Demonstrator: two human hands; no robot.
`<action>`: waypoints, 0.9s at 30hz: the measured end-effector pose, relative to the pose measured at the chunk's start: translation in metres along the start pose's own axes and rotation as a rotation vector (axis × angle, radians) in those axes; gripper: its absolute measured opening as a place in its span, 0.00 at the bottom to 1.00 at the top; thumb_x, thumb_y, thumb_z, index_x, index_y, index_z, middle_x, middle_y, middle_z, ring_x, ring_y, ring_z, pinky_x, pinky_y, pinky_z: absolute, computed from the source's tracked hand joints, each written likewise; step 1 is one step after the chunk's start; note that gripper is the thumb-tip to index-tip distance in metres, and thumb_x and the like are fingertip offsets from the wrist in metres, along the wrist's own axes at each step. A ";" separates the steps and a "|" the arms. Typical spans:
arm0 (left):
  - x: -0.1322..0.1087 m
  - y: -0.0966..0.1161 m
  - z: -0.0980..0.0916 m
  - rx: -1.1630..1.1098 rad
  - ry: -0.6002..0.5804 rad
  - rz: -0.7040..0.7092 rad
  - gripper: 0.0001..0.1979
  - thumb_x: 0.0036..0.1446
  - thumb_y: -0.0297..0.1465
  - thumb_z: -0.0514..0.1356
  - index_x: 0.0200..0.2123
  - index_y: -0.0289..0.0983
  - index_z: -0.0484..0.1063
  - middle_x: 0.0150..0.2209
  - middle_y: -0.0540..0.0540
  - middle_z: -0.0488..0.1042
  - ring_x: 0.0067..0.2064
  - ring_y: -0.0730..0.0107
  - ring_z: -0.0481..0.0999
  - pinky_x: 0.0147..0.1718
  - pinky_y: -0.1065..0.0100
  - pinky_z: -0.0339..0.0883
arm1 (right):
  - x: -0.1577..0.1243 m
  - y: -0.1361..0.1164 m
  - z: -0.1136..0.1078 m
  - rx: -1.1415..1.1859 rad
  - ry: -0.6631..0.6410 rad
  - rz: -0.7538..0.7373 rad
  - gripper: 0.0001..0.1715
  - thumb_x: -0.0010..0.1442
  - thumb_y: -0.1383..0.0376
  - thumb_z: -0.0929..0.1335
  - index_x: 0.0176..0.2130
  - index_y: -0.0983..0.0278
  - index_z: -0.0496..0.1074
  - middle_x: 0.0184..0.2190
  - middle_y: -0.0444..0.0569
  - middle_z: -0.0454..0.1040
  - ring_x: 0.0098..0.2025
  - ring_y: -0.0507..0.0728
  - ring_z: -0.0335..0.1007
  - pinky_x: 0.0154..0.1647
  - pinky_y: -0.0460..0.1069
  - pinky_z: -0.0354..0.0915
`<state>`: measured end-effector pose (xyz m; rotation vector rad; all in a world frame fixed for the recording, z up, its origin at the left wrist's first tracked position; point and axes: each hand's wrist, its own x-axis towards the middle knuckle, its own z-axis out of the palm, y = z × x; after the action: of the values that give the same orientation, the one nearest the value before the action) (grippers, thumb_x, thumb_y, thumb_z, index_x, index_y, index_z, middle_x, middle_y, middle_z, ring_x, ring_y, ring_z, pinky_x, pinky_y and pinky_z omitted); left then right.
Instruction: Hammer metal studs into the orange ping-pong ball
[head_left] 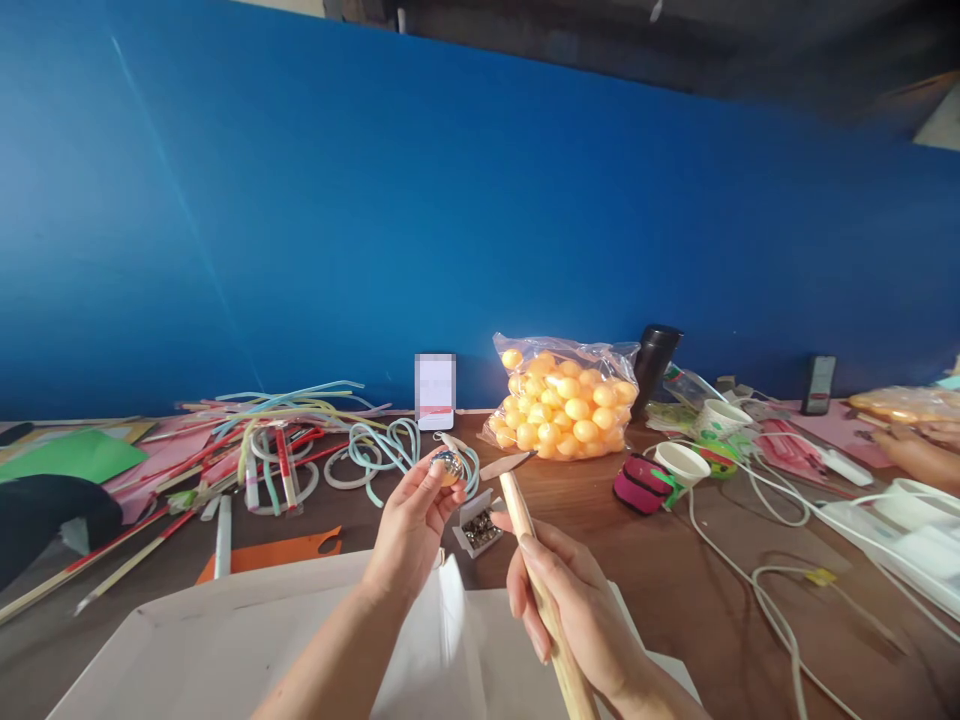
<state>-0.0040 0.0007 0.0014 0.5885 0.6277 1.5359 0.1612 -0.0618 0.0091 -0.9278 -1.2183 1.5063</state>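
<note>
My left hand [411, 530] is closed, its thumb and fingers pinching a shiny round metal ball [448, 467] with gold and silver reflections. Wrapped around a pale wooden handle, the fingers of my right hand [570, 600] hold a hammer [551, 610] upright and tilted. Its narrow, pointed head [507, 465] is close to the ball, to its right, apart from it. Below and between the hands lies a small open box [480, 528] of little metal pieces, too small to name. White cardboard [247, 640] spreads under both forearms.
Behind stand a phone [436, 392], a clear bag of orange balls [566, 400] and a black bottle [658, 365]. Tubes and sticks [277, 440] pile up at left. On the right are a magenta pouch [641, 484], paper cups [682, 463], cables [772, 600] and another person's hand [915, 450].
</note>
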 end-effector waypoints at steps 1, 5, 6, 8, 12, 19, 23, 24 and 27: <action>0.000 0.000 0.000 -0.009 0.006 -0.009 0.16 0.51 0.32 0.66 0.44 0.34 0.74 0.35 0.45 0.75 0.32 0.74 0.75 0.33 0.72 0.71 | 0.000 0.000 0.000 0.009 -0.003 0.001 0.27 0.64 0.53 0.63 0.55 0.69 0.67 0.19 0.42 0.71 0.10 0.46 0.57 0.11 0.41 0.55; 0.000 -0.002 -0.002 -0.027 0.025 -0.038 0.13 0.52 0.32 0.65 0.41 0.34 0.74 0.35 0.44 0.76 0.33 0.71 0.75 0.31 0.72 0.72 | 0.003 0.001 -0.001 0.037 -0.014 0.014 0.26 0.65 0.54 0.63 0.54 0.69 0.68 0.19 0.42 0.71 0.11 0.46 0.58 0.11 0.41 0.55; 0.001 -0.003 -0.003 -0.028 0.024 -0.042 0.12 0.53 0.32 0.64 0.40 0.34 0.74 0.35 0.44 0.76 0.33 0.71 0.75 0.31 0.71 0.72 | 0.004 0.002 -0.001 0.046 -0.018 0.019 0.26 0.65 0.54 0.63 0.55 0.70 0.67 0.19 0.42 0.71 0.11 0.46 0.58 0.11 0.41 0.55; 0.002 -0.005 -0.005 -0.026 0.010 -0.051 0.10 0.53 0.31 0.63 0.39 0.34 0.75 0.36 0.43 0.76 0.34 0.70 0.76 0.32 0.71 0.72 | 0.006 0.004 -0.001 0.060 -0.025 0.027 0.26 0.66 0.54 0.62 0.55 0.70 0.67 0.19 0.42 0.71 0.11 0.46 0.57 0.10 0.42 0.55; 0.006 -0.007 -0.009 -0.048 -0.003 -0.057 0.07 0.54 0.30 0.63 0.37 0.33 0.75 0.38 0.42 0.76 0.36 0.69 0.76 0.35 0.71 0.73 | 0.010 0.006 -0.001 0.079 -0.018 0.020 0.27 0.66 0.54 0.62 0.54 0.71 0.67 0.20 0.42 0.70 0.10 0.46 0.56 0.10 0.42 0.56; 0.008 -0.012 -0.012 -0.050 -0.014 -0.067 0.10 0.54 0.29 0.63 0.40 0.34 0.74 0.36 0.44 0.76 0.36 0.70 0.76 0.36 0.71 0.72 | 0.015 0.014 0.001 0.149 -0.046 0.000 0.27 0.66 0.54 0.63 0.55 0.70 0.67 0.19 0.42 0.70 0.11 0.46 0.57 0.09 0.41 0.55; 0.009 -0.014 -0.013 -0.042 -0.033 -0.066 0.11 0.54 0.29 0.63 0.41 0.34 0.74 0.37 0.44 0.76 0.36 0.70 0.77 0.37 0.71 0.72 | 0.018 0.017 0.004 0.162 -0.028 -0.026 0.27 0.66 0.53 0.62 0.54 0.71 0.68 0.19 0.42 0.70 0.11 0.46 0.57 0.09 0.41 0.55; 0.010 -0.014 -0.013 -0.039 -0.037 -0.064 0.11 0.54 0.29 0.63 0.42 0.34 0.74 0.37 0.44 0.76 0.37 0.70 0.77 0.37 0.71 0.72 | 0.020 0.016 0.004 0.163 -0.017 -0.038 0.26 0.66 0.53 0.62 0.53 0.71 0.68 0.19 0.42 0.70 0.10 0.46 0.57 0.09 0.41 0.55; 0.009 -0.013 -0.014 -0.026 -0.048 -0.060 0.12 0.53 0.30 0.64 0.42 0.34 0.74 0.38 0.44 0.77 0.37 0.69 0.77 0.38 0.70 0.72 | 0.026 0.011 0.006 0.184 0.043 -0.070 0.26 0.65 0.53 0.63 0.52 0.72 0.68 0.19 0.41 0.70 0.10 0.46 0.57 0.08 0.41 0.56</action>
<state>-0.0046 0.0098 -0.0175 0.5807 0.5830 1.4675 0.1469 -0.0391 0.0002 -0.7842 -1.0512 1.5072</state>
